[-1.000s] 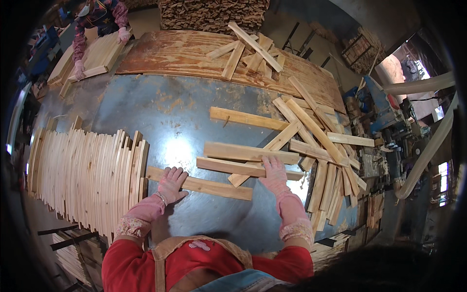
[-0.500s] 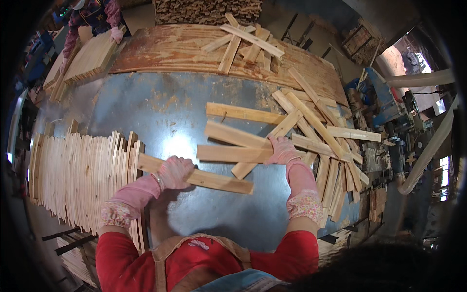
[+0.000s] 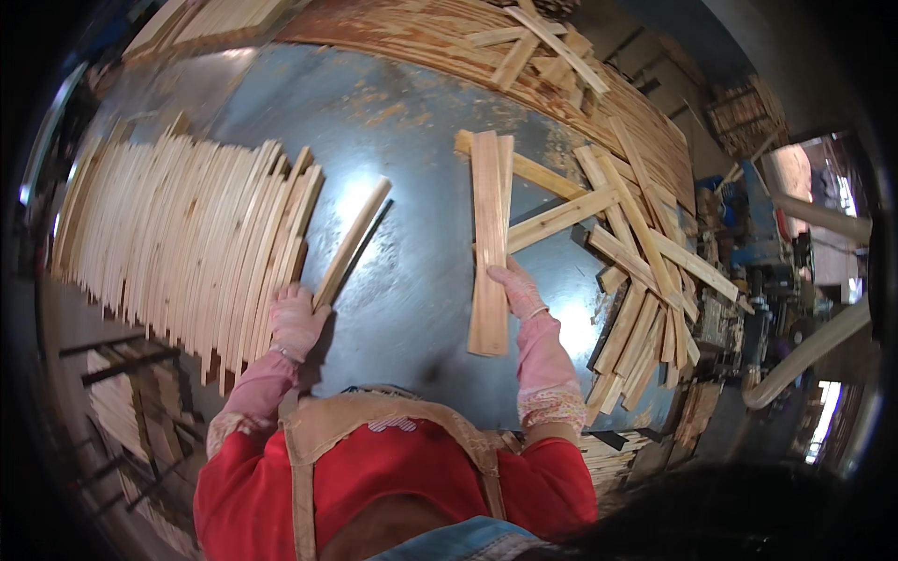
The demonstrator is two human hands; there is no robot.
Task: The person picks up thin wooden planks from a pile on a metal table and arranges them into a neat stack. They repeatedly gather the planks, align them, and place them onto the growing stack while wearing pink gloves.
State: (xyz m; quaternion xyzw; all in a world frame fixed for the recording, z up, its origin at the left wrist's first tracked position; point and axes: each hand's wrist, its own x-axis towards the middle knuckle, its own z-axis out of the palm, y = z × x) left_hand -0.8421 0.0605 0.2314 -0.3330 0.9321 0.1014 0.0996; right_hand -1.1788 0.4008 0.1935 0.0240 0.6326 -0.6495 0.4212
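My left hand (image 3: pixel 297 323), in a pale glove, is closed round the near end of a wooden slat (image 3: pixel 355 236) that is turned on its narrow edge. Just left of it stands a long row of slats (image 3: pixel 201 234), packed side by side on edge. My right hand (image 3: pixel 517 288), also gloved, grips the right side of wooden slats (image 3: pixel 488 215) pointing away from me; one overlaps another, and their exact number is hard to tell. Beyond them lie a slanting slat (image 3: pixel 561 220) and a loose, crisscrossed pile of slats (image 3: pixel 645 252). The right fingertips rest on the top slat.
Everything lies on a grey-blue metal table (image 3: pixel 402 280). A worn plywood board (image 3: pixel 412 42) runs along its far side with more slats (image 3: pixel 543 47) on it. Wide panels (image 3: pixel 224 23) sit at the far left. Machinery and a pale hose (image 3: pixel 814 346) stand right.
My left hand has brought its slat leftward and turned it on edge beside the row. My right hand has swung its slats from crosswise to pointing away. The view has shifted too.
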